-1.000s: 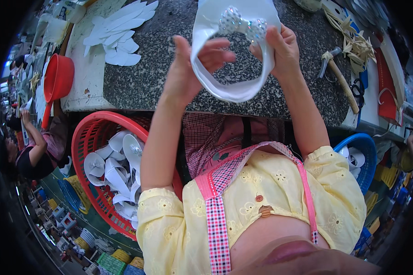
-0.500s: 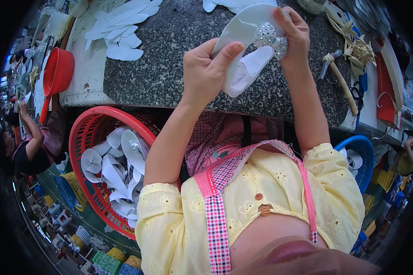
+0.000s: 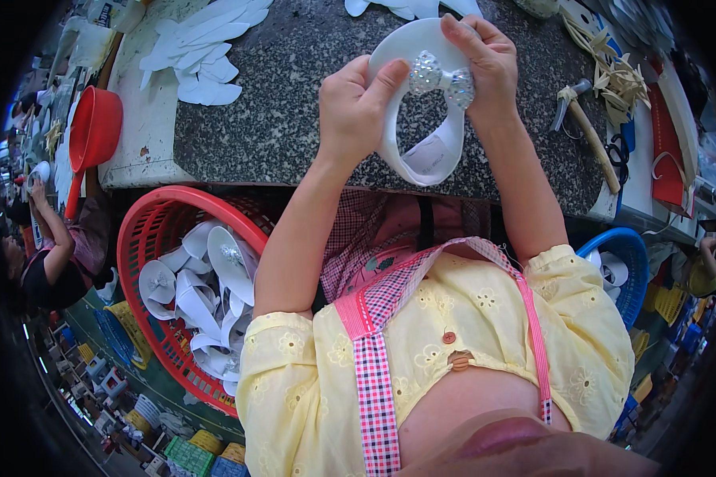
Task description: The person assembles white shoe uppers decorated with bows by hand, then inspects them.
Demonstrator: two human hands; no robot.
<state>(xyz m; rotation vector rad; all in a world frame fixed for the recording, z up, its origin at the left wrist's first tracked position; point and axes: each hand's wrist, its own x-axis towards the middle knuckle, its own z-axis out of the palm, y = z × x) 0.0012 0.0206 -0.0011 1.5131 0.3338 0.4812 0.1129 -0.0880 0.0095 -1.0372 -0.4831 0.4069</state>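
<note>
Over the speckled stone slab (image 3: 270, 119), both hands hold up a white shoe upper (image 3: 410, 41), bent round into a ring. A sparkling rhinestone bow (image 3: 441, 79) sits on its front, and faint printing shows inside the lower band. My left hand (image 3: 354, 107) grips the left edge, thumb on the white face beside the bow. On the other edge, my right hand (image 3: 492, 67) is closed with its thumb on top; its fingers behind the upper are partly hidden.
White cut pieces (image 3: 203, 52) lie at the slab's far left. A hammer (image 3: 593, 131) and beige strips (image 3: 619, 83) are at right. A red basket (image 3: 191, 195) holds similar uppers (image 3: 203, 294); a blue basket (image 3: 630, 274) stands opposite. A red scoop (image 3: 95, 127) overhangs the table's left edge. A co-worker (image 3: 64, 246) sits far left.
Both hands have come slightly down and left with the upper. It has turned from tilted to facing me, so its ring opening shows more fully.
</note>
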